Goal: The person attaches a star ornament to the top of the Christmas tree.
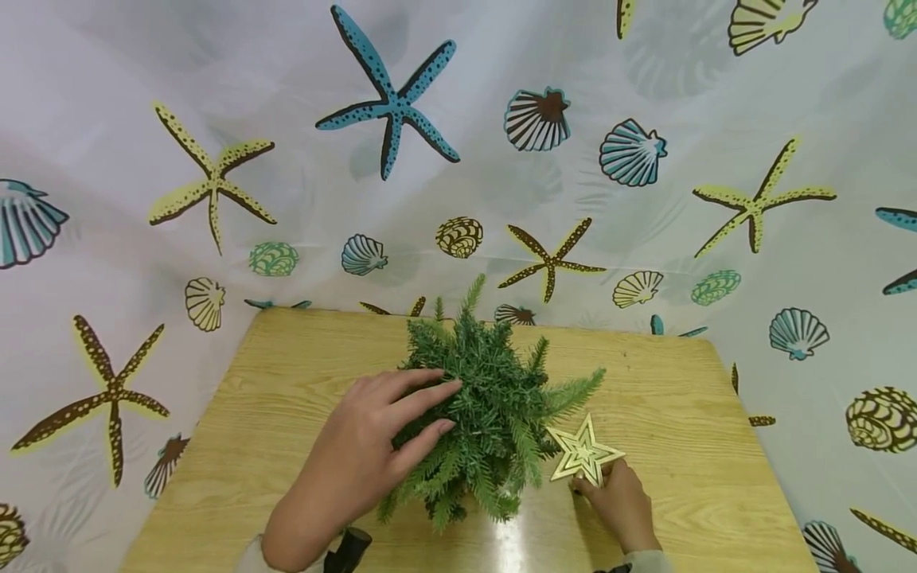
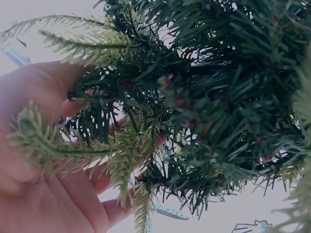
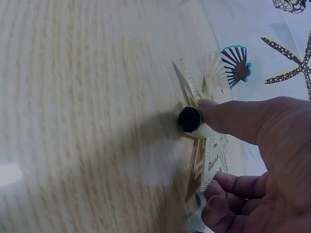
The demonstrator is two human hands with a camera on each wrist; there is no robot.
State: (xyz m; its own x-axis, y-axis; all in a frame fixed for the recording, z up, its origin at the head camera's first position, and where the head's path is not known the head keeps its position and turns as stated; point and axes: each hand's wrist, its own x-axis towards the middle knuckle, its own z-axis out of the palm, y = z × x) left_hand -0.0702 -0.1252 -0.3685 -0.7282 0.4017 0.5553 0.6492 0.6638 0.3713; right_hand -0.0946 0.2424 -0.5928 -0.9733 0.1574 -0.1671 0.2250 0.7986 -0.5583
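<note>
A small artificial Christmas tree (image 1: pixel 487 390) with dense green branches stands on the wooden table, seen from above. My left hand (image 1: pixel 372 434) is at its left side, fingers spread and lightly bent against the branches. In the left wrist view, sprigs cross in front of the left hand (image 2: pixel 53 145) and partly hide its fingers. To the tree's right, my right hand (image 1: pixel 619 501) pinches a gold star tree topper (image 1: pixel 583 451). The right wrist view shows the thumb of the right hand (image 3: pixel 272 145) on the topper's round hollow base (image 3: pixel 190 119), whose inside is dark.
The light wooden table (image 1: pixel 286 382) runs back to a white curtain (image 1: pixel 487 48) printed with starfish and shells, which also hangs at both sides. A black object (image 1: pixel 349 549) shows by the left wrist. One longer branch (image 1: pixel 576 394) sticks out toward the star.
</note>
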